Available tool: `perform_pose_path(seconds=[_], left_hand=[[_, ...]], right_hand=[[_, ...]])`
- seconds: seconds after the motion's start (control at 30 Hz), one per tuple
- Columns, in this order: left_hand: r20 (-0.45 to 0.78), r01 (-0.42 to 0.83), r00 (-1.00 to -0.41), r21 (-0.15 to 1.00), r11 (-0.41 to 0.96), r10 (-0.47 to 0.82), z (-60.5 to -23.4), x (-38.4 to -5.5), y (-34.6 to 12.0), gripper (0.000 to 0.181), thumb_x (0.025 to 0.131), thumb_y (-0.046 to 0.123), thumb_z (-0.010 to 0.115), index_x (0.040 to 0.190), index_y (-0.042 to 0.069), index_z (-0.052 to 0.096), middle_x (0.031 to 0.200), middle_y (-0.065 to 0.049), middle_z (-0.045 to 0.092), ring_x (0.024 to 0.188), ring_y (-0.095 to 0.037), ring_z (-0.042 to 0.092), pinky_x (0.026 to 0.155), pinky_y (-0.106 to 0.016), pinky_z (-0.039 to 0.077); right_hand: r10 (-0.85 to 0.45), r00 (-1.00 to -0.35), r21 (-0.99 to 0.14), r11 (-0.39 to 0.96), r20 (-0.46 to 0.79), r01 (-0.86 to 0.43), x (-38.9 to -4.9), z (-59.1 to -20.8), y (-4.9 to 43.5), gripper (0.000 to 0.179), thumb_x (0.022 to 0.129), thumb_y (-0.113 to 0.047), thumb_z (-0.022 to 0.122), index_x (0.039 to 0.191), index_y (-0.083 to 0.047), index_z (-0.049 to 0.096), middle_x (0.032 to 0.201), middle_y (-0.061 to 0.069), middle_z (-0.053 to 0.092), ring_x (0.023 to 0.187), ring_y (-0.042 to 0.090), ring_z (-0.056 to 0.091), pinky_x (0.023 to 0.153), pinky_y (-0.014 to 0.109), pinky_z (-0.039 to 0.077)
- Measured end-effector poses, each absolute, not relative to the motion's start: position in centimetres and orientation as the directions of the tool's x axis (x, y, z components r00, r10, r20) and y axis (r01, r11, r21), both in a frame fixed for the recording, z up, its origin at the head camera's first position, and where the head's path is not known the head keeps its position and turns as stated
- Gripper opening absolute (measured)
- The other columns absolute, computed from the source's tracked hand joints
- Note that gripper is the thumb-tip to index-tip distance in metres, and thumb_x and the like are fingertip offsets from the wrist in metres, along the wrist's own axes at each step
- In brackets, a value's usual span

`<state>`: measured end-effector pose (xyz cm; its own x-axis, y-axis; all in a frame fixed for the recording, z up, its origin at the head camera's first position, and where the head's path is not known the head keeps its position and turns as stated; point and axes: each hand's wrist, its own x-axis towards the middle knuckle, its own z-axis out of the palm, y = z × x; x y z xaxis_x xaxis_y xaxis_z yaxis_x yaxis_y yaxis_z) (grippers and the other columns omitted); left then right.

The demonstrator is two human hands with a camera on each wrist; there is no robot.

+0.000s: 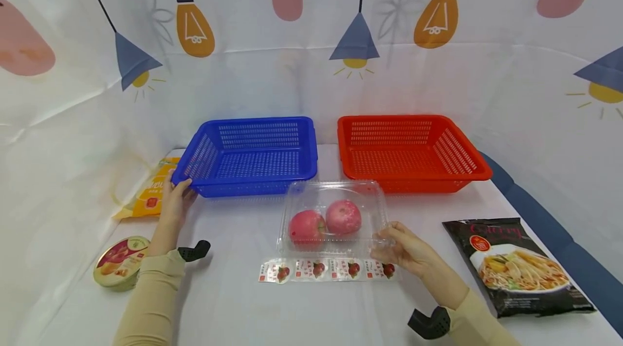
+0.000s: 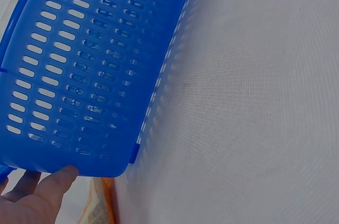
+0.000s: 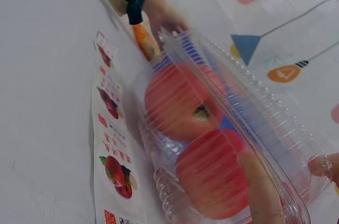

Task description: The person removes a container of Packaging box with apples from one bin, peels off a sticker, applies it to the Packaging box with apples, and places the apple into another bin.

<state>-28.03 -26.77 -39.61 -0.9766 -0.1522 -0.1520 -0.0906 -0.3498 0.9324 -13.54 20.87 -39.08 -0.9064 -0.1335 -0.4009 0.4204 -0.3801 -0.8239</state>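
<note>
My left hand (image 1: 173, 203) holds the front left corner of the blue plastic basket (image 1: 258, 188). In the left wrist view, a fingertip meets the edge of the basket wall (image 2: 79, 75) and the other fingers are partly hidden. With the thumb on top, my right hand (image 1: 406, 248) grips the right side of a clear plastic clamshell box (image 1: 336, 248). Two red apples (image 1: 343, 217) sit inside it, also plain through the lid in the right wrist view. Just in front of the box lies a strip of apple-printed stickers (image 1: 318, 270).
A red basket (image 1: 413, 185) stands at the back right. On the right lies a black noodle packet (image 1: 521, 267). To the left are a yellow-orange packet (image 1: 151, 194), partly behind the blue basket, and a round lidded tub (image 1: 120, 262). A patterned curtain (image 1: 292, 81) hangs behind.
</note>
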Motion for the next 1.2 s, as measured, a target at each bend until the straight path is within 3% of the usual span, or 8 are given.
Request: perform_pose_path(seconds=[0.13, 0.47, 0.57, 0.8, 0.93, 1.07, 1.2], left_hand=[[-0.160, -0.098, -0.975, 0.932, -0.349, -0.152, -39.6, -28.1, -26.6, 0.073, 0.096, 0.021, 0.048, 0.147, 0.037, -0.001, 0.148, -0.003, 0.021, 0.103, -0.006, 0.048, 0.111, -0.038, 0.019], [-0.145, -0.091, -0.980, 0.937, -0.337, -0.138, -39.4, -28.0, -26.4, 0.074, 0.096, 0.022, 0.048, 0.147, 0.037, -0.003, 0.152, -0.007, 0.014, 0.111, -0.010, 0.043, 0.112, -0.039, 0.017], [-0.143, -0.090, -0.980, 0.938, -0.335, -0.137, -39.5, -28.0, -26.4, 0.073, 0.096, 0.022, 0.048, 0.147, 0.037, -0.003, 0.152, -0.007, 0.014, 0.109, -0.010, 0.044, 0.112, -0.039, 0.017], [-0.140, -0.087, -0.981, 0.937, -0.338, -0.137, -39.6, -28.1, -26.5, 0.073, 0.096, 0.022, 0.048, 0.147, 0.037, -0.002, 0.152, -0.007, 0.014, 0.108, -0.009, 0.044, 0.112, -0.040, 0.016], [-0.143, -0.086, -0.979, 0.937, -0.339, -0.146, -39.6, -28.1, -26.5, 0.073, 0.097, 0.021, 0.047, 0.147, 0.037, -0.004, 0.151, -0.007, 0.015, 0.109, -0.009, 0.045, 0.112, -0.039, 0.017], [-0.150, -0.094, -0.977, 0.941, -0.325, -0.151, -39.4, -28.1, -26.5, 0.079, 0.097, 0.022, 0.046, 0.145, 0.036, -0.015, 0.154, -0.006, 0.011, 0.122, -0.013, 0.040, 0.112, -0.038, 0.017], [-0.181, -0.127, -0.966, 0.954, -0.271, -0.186, -38.9, -27.7, -26.0, 0.084, 0.097, 0.032, 0.043, 0.139, 0.033, -0.030, 0.155, -0.006, 0.001, 0.137, -0.019, 0.025, 0.111, -0.039, 0.017]], right_hand=[[-0.118, -0.903, -0.820, -0.382, -0.413, 0.426, -13.7, -39.4, 20.7, 0.010, 0.091, -0.007, 0.050, 0.092, -0.013, 0.043, 0.106, 0.010, 0.042, 0.104, 0.033, 0.049, 0.080, 0.046, 0.050], [-0.143, -0.910, -0.844, -0.340, -0.390, 0.415, -14.0, -40.0, 21.0, 0.013, 0.093, -0.009, 0.047, 0.096, -0.010, 0.035, 0.099, 0.009, 0.044, 0.090, 0.026, 0.058, 0.077, 0.042, 0.053], [-0.127, -0.916, -0.883, -0.245, -0.381, 0.401, -14.0, -40.2, 20.9, 0.017, 0.092, -0.013, 0.047, 0.100, -0.009, 0.032, 0.102, 0.011, 0.044, 0.090, 0.029, 0.057, 0.075, 0.043, 0.053], [-0.021, -0.913, -0.913, 0.003, -0.408, 0.408, -13.9, -40.6, 20.9, 0.032, 0.090, -0.021, 0.053, 0.107, -0.005, 0.031, 0.114, 0.020, 0.031, 0.104, 0.041, 0.041, 0.064, 0.040, 0.055], [0.050, -0.908, -0.902, 0.099, -0.416, 0.419, -13.9, -40.8, 20.9, 0.039, 0.090, -0.023, 0.055, 0.112, -0.002, 0.031, 0.115, 0.023, 0.031, 0.102, 0.041, 0.042, 0.061, 0.038, 0.055], [0.108, -0.913, -0.893, 0.192, -0.393, 0.407, -14.0, -40.8, 20.7, 0.044, 0.089, -0.028, 0.058, 0.116, -0.001, 0.035, 0.109, 0.020, 0.035, 0.095, 0.033, 0.046, 0.059, 0.036, 0.055], [0.139, -0.924, -0.891, 0.249, -0.355, 0.380, -13.9, -40.8, 20.6, 0.048, 0.090, -0.032, 0.058, 0.117, 0.001, 0.038, 0.107, 0.020, 0.040, 0.091, 0.029, 0.047, 0.058, 0.036, 0.055]])
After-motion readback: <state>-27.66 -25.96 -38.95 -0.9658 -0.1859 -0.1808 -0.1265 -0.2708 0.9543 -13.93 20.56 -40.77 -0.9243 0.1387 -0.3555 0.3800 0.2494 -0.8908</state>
